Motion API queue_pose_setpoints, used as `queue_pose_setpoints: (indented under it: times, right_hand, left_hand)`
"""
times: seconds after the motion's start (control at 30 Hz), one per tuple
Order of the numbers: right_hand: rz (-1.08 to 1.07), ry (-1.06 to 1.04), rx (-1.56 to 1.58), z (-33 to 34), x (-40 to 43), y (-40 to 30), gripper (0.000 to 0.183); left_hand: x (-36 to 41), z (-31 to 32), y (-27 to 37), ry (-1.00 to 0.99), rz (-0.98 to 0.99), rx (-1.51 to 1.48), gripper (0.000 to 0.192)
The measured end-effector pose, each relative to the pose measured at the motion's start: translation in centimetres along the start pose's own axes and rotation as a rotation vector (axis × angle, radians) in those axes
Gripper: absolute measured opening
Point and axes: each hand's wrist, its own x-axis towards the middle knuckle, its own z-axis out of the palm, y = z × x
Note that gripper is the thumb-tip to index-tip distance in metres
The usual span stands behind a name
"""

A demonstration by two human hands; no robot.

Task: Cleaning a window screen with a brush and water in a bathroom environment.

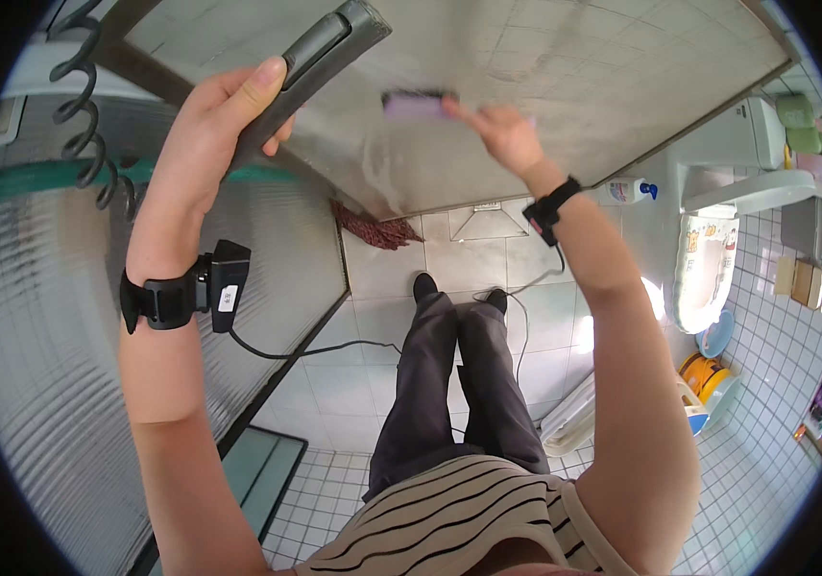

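Note:
My left hand [245, 108] is wrapped around a dark grey handle [324, 68] with a long lever or button along its side; its lower end is hidden by my fingers. In my right hand [508, 137] is a lilac-and-black scrubbing pad or brush [418, 106], blurred by motion. The scrubber is against or close to a large framed glass panel [598, 86], which has whitish streaks. Each wrist wears a black strap with a small device, such as the left one [227, 284], trailing a cable.
A coiled dark cord [80, 108] hangs at left beside ribbed glass [58, 288]. A dark red mop head [378, 227] lies near a floor drain [489, 219]. A pump bottle [627, 190], a toilet with a patterned padded seat [706, 266] and a yellow bucket [706, 378] stand at right.

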Motion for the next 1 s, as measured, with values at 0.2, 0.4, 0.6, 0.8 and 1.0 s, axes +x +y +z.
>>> queue_pose_setpoints:
  times: [0.2, 0.4, 0.6, 0.8, 1.0]
  right_hand:
    - [0.022, -0.304, 0.022, -0.2, -10.8, 6.7, 0.075]
    - [0.136, 0.154, 0.239, -7.5, -3.3, 2.2, 0.068]
    - [0.346, 0.336, 0.161, -10.7, -2.5, 11.0, 0.055]
    - [0.876, 0.512, 0.166, -12.4, -12.9, 16.0, 0.058]
    - [1.088, 0.572, 0.497, -17.1, -10.8, 7.8, 0.06]
  left_hand:
    - [6.4, 7.0, 4.4, -0.092, -0.048, -0.071, 0.046]
    - [7.1, 9.5, 7.1, -0.052, -0.035, -0.207, 0.046]
    - [7.5, 11.6, 11.5, -0.12, 0.01, -0.351, 0.047]
    - [8.8, 16.2, 16.4, -0.145, 0.024, -0.421, 0.048]
    - [9.7, 18.7, 20.5, -0.099, 0.08, -0.425, 0.048]
